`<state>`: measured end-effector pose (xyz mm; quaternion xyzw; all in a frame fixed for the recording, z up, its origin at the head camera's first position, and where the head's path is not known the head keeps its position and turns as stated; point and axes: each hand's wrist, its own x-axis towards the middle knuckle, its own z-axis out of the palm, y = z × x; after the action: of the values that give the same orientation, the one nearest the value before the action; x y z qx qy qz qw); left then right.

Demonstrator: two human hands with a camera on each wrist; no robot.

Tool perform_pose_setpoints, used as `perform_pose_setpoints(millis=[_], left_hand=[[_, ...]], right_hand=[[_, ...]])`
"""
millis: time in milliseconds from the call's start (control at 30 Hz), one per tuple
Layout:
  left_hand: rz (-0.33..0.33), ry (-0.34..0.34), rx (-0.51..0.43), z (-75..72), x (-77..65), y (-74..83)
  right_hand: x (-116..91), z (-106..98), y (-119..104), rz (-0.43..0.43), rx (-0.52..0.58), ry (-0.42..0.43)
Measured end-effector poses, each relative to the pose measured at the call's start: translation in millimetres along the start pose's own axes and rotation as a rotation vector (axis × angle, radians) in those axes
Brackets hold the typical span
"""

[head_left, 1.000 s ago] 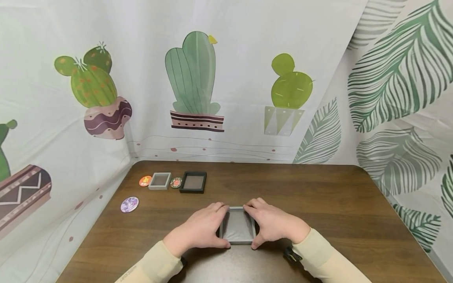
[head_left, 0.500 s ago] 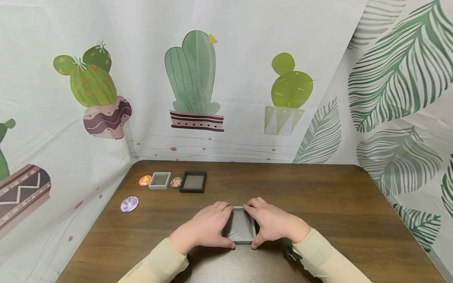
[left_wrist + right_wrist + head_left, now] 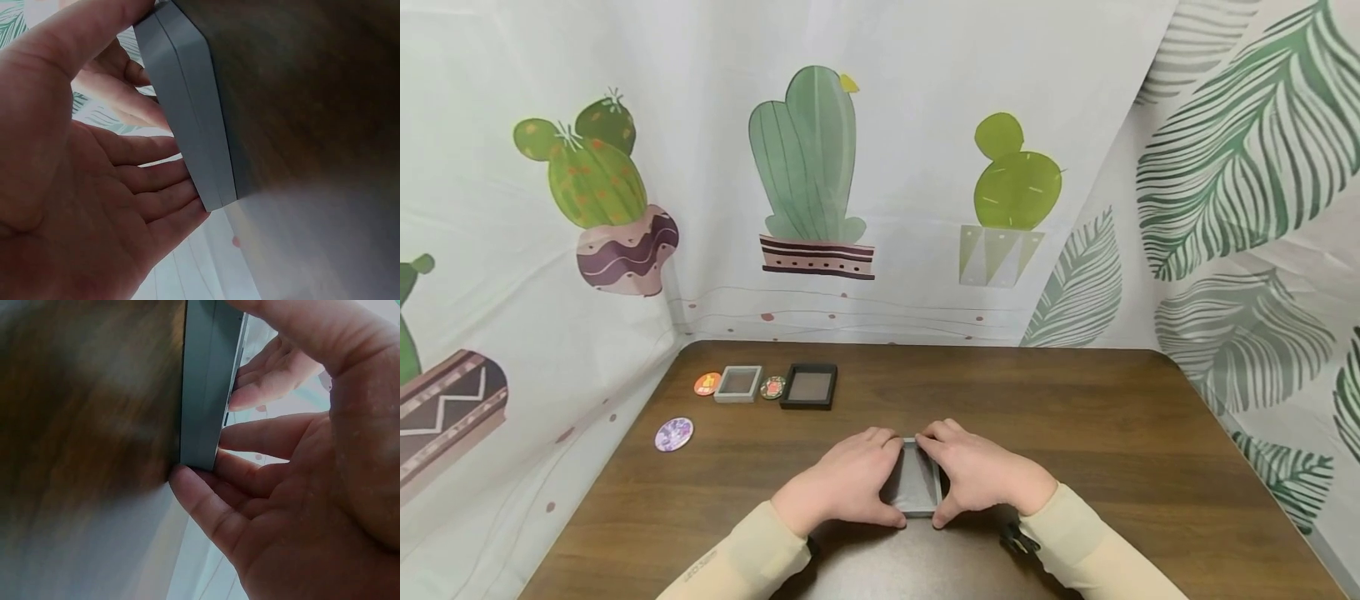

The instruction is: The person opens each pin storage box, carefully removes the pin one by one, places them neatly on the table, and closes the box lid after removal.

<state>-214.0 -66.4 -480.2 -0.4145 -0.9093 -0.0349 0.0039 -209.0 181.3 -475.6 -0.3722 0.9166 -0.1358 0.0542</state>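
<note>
A grey display frame with clear film across its middle lies flat on the brown table, between both hands. The left hand spans the frame, thumb at the near edge and fingertips at the far edge, its fingers covering the left part. At the other end the right hand holds the frame the same way. In the left wrist view the frame's side shows a thin seam along it, with thumb and fingertips touching its two ends. The right wrist view has the frame's other side, fingertips around its lower corner.
Toward the back left of the table are a small light-grey frame and a black frame. Round badges lie by them: orange, dark patterned and purple. A printed curtain hangs behind.
The left hand has slid to the right along the frame, closer to the right hand, covering more of the frame's left side. The right hand and the frame's right end look unmoved.
</note>
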Motion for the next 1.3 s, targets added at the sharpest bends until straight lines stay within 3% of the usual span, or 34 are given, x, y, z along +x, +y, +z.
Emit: perform_pose_setpoints(millis=[400, 667, 1033, 1300], left_hand=[[-0.020, -0.008, 0.013, 3.2, 2.4, 0.6], [-0.038, -0.011, -0.005, 2.7, 2.0, -3.2], [-0.062, 0.008, -0.024, -5.6, -3.4, -16.4], [-0.085, 0.030, -0.047, -9.2, -7.1, -26.8]], right_hand=[[-1.5, -1.0, 3.8, -0.005, 0.032, -0.019], [-0.2, -1.7, 8.0, 0.020, 0.121, -0.043], [5.7, 1.0, 10.4, 0.107, 0.517, 0.064], [9.1, 1.7, -0.9, 0.156, 0.834, 0.097]])
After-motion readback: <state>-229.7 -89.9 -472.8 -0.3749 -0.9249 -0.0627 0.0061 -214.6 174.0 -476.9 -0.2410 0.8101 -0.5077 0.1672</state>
